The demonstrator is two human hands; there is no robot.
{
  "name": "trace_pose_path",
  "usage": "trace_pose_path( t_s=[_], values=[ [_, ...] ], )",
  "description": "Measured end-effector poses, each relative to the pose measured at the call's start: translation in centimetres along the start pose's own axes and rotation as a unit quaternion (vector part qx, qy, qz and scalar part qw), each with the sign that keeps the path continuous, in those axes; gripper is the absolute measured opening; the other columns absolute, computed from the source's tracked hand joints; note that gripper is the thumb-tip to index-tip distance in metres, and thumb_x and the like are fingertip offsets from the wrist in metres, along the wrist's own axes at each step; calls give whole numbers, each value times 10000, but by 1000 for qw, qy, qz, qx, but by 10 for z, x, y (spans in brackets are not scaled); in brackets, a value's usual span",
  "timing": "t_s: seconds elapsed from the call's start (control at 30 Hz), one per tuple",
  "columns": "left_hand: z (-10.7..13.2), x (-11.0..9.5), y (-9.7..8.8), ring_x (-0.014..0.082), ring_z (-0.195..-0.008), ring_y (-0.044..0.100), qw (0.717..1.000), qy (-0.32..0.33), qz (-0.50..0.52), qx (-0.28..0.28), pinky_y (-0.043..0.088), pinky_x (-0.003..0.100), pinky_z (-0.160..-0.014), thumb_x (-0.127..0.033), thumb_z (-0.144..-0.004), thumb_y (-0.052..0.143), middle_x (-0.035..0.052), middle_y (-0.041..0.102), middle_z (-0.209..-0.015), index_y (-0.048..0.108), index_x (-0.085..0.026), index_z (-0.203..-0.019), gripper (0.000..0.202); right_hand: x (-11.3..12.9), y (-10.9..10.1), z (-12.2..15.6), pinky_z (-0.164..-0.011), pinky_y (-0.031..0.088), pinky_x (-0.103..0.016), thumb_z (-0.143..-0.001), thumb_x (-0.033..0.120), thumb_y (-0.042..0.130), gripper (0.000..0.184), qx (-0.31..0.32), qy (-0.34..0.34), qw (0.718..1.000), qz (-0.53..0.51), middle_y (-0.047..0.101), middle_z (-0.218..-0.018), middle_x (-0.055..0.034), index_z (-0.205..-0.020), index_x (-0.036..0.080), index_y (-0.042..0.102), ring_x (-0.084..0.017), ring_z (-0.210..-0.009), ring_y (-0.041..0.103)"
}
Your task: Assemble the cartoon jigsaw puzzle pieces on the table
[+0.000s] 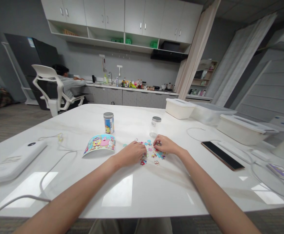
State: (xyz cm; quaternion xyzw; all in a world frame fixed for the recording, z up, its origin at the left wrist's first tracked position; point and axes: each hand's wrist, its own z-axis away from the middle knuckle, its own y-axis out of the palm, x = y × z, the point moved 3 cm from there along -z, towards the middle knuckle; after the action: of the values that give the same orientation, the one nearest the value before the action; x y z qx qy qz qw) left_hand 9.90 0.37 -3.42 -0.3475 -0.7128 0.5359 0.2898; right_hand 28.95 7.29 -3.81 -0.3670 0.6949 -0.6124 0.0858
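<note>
Loose jigsaw puzzle pieces in several colours lie in a small heap on the white table. On the heap's left side my left hand rests with curled fingers; what they hold, if anything, is hidden. My right hand bends over the right side, fingertips pinched down at the pieces, and I cannot make out what is in them. A curved picture card with cartoon figures lies left of my left hand. Behind the heap stand a clear jar with a metal lid and a printed can.
White lidded bins and a clear box line the table's back right. A dark flat bar and cables lie to the right. At the left is a white device with a cable. A person sits on a white chair beyond.
</note>
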Motion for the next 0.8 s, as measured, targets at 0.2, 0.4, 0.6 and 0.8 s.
trace_pose_path(
  t_s=[0.2,0.4,0.6,0.8],
  values=[
    [0,0,2,186,-946,613,1000,-1,-15,-1,421,323,-868,-48,-875,440,56,672,-969,601,-175,-894,206,4,-3,2,-801,474,-274,-730,135,609,124,6,-1,1000,-4,661,-854,-62,-751,165,728,-179,-819,618],
    [0,0,3,193,-980,614,1000,-1,-6,6,420,328,-874,-43,-879,449,62,671,-1006,601,-173,-922,205,4,-6,2,-742,490,-257,-715,152,657,92,18,-1,1000,-14,659,-857,-50,-755,182,735,-162,-766,618],
    [-1,0,4,201,-1030,607,1000,2,-4,16,410,325,-907,-60,-889,452,77,664,-1063,601,-176,-982,210,2,-3,0,-716,473,-252,-706,137,666,52,3,-9,1000,-16,645,-841,-40,-723,174,698,-157,-760,602],
    [-1,1,5,203,-1022,613,1000,-1,8,14,419,332,-904,-65,-895,453,73,664,-1060,603,-174,-976,202,3,-8,-1,-776,437,-307,-777,138,624,45,-57,-16,998,-7,649,-809,-46,-767,170,654,-179,-806,568]
  ],
)
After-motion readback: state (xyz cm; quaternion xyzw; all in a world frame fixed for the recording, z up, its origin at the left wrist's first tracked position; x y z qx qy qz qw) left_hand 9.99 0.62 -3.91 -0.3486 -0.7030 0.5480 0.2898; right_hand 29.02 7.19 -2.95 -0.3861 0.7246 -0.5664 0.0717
